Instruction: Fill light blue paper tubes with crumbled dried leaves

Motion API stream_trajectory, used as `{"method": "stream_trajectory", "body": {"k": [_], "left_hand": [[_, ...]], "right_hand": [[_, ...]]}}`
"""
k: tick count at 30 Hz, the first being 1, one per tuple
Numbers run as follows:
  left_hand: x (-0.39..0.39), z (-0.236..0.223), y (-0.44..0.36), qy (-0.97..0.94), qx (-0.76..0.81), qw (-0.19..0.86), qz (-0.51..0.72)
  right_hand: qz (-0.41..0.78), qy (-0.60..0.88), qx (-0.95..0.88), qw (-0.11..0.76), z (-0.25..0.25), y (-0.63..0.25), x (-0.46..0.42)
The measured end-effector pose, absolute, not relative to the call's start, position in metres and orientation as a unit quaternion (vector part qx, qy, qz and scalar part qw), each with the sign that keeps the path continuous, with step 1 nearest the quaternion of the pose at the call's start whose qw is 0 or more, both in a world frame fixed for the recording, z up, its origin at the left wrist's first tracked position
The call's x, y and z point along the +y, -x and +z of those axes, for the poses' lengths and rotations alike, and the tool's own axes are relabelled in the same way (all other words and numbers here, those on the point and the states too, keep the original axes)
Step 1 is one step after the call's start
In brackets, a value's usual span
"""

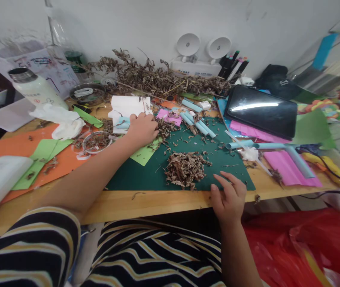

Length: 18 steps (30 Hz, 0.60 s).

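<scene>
My left hand [142,129] reaches across the desk to the edge of a white paper sheet [130,104], beside a short blue paper roll [123,122]. Its fingers are curled downward, and whatever lies under them is hidden. Scattered dried leaves [167,129] and a light green paper [143,154] lie right by it. A small heap of dried leaves [185,169] sits on the dark green cutting mat [140,177]. To the right of that heap, my right hand [229,195] hovers at the mat's front edge, fingers apart and holding nothing.
Dried branches [158,79] stretch along the wall. Several blue paper tubes [201,126] lie on the mat's far part. A black tablet [261,111] rests at right. A bottle [35,87], tissue [65,121] and white case [4,179] stand or lie at left.
</scene>
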<state>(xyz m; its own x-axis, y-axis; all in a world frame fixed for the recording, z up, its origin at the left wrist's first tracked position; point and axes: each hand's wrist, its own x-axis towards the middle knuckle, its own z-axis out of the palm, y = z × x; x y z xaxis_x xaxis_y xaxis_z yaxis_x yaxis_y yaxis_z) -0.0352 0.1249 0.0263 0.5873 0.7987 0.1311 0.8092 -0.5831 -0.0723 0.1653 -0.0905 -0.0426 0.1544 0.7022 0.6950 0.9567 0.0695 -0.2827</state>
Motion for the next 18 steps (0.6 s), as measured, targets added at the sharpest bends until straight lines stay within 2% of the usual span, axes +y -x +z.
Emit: {"method": "stream_trajectory", "body": {"k": [9, 18], "left_hand": [[0.1305, 0.0289, 0.0393, 0.889, -0.453, 0.029, -0.064], [0.1306, 0.0328, 0.0414, 0.89, -0.445, 0.052, -0.084]], "right_hand": [[-0.173, 0.655, -0.629, 0.382, -0.0426, -0.1659, -0.09], [-0.179, 0.652, -0.633, 0.377, -0.0437, -0.1666, -0.0906]]}}
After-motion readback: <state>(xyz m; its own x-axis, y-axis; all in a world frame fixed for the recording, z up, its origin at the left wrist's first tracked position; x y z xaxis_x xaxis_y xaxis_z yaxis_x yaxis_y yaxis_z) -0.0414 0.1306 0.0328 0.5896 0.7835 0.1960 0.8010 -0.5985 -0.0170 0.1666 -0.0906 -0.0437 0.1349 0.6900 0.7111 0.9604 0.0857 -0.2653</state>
